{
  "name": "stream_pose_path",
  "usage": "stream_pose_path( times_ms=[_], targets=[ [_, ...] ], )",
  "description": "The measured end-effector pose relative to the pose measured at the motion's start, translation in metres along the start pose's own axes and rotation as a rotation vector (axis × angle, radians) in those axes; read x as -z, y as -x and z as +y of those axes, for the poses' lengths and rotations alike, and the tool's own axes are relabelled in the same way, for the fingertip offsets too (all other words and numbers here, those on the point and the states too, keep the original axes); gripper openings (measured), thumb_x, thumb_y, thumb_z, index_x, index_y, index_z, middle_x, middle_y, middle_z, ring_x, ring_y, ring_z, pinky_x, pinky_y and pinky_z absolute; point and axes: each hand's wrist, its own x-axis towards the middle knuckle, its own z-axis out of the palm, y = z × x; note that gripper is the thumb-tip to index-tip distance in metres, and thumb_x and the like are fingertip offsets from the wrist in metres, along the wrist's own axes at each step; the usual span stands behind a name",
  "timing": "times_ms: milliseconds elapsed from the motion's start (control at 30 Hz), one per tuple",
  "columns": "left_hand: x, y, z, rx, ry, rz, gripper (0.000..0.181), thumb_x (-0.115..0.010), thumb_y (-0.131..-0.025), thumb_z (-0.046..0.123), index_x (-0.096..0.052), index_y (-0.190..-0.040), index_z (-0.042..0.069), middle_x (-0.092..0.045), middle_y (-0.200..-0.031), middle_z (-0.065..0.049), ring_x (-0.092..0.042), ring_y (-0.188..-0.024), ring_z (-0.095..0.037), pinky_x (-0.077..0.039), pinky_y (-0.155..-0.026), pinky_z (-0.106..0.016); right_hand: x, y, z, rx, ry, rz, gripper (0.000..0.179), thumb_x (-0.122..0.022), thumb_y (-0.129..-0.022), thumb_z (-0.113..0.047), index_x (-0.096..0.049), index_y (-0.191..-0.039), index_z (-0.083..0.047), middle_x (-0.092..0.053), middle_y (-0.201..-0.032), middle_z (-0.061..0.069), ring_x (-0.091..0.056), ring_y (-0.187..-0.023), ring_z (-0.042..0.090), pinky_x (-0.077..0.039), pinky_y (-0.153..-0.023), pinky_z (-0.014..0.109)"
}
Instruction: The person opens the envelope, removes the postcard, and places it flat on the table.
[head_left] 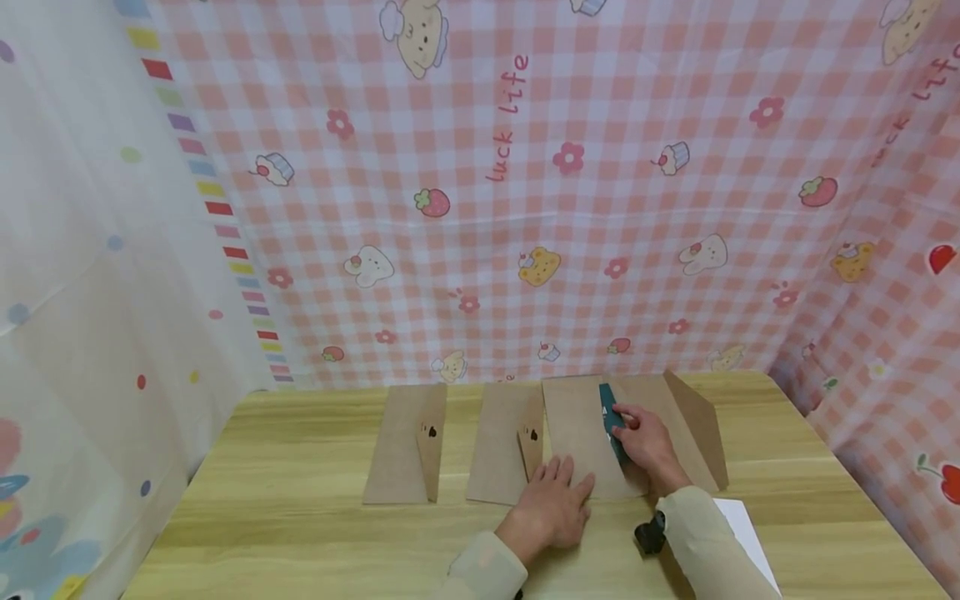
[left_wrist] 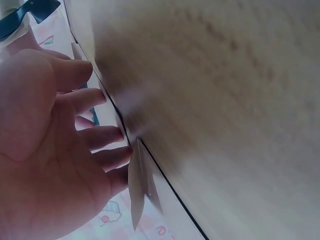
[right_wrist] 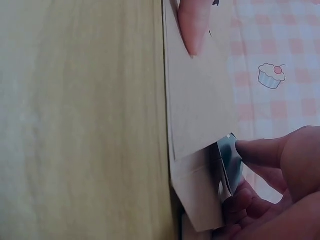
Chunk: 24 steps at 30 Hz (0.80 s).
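Observation:
My right hand (head_left: 647,437) pinches a dark green card (head_left: 610,408) with small white marks, thumb on one face and fingers on the other. The card stands at the mouth of a brown paper envelope (head_left: 577,417), with part of it hidden by the envelope in the head view. In the right wrist view the card (right_wrist: 231,162) shows beside the envelope's edge, over the flap. My left hand (head_left: 551,504) rests on this envelope's near left corner, palm down with fingers spread. Brown paper continues rightward to a darker angled flap (head_left: 701,425).
Two more brown envelopes, one at far left (head_left: 397,442) and one (head_left: 498,433) beside my left hand, lie with flaps folded over. A white sheet (head_left: 750,537) lies partly under my right sleeve. Patterned cloth (head_left: 495,208) hangs behind the wooden table (head_left: 300,500).

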Motion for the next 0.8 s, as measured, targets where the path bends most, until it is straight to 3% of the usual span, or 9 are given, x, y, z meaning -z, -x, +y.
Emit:
stream_pose_path(
  times_ms=[100,433,800],
  targets=[
    [0.0008,-0.0003,-0.0007,0.004,-0.010,0.004,0.051,-0.040,-0.105,0.044,-0.031,-0.154,0.039,-0.023,-0.164,0.002,-0.022,-0.151,-0.018,-0.022,-0.121,-0.037,0.0011,0.0004,-0.0008,0.003,-0.006,-0.012,0.041,-0.063,-0.093,-0.006,-0.060,-0.133,0.000,-0.061,-0.113,0.026,-0.056,-0.099,0.036,-0.048,-0.085,0.048],
    [0.0012,0.0000,-0.0007,0.012,-0.011,0.012,0.051,-0.040,-0.105,0.043,-0.031,-0.154,0.040,-0.023,-0.164,0.002,-0.022,-0.151,-0.017,-0.023,-0.121,-0.036,0.0034,-0.0016,0.0020,0.019,0.027,-0.014,0.041,-0.062,-0.092,-0.006,-0.060,-0.133,-0.001,-0.060,-0.113,0.026,-0.056,-0.098,0.036,-0.048,-0.086,0.049],
    [-0.0003,0.0003,-0.0013,-0.001,-0.010,0.010,0.051,-0.040,-0.105,0.043,-0.030,-0.154,0.040,-0.024,-0.164,0.002,-0.023,-0.151,-0.017,-0.023,-0.120,-0.037,0.0052,-0.0021,0.0055,-0.003,0.025,-0.020,0.041,-0.062,-0.093,-0.005,-0.059,-0.135,-0.001,-0.057,-0.111,0.023,-0.053,-0.092,0.032,-0.046,-0.076,0.038]
  ],
)
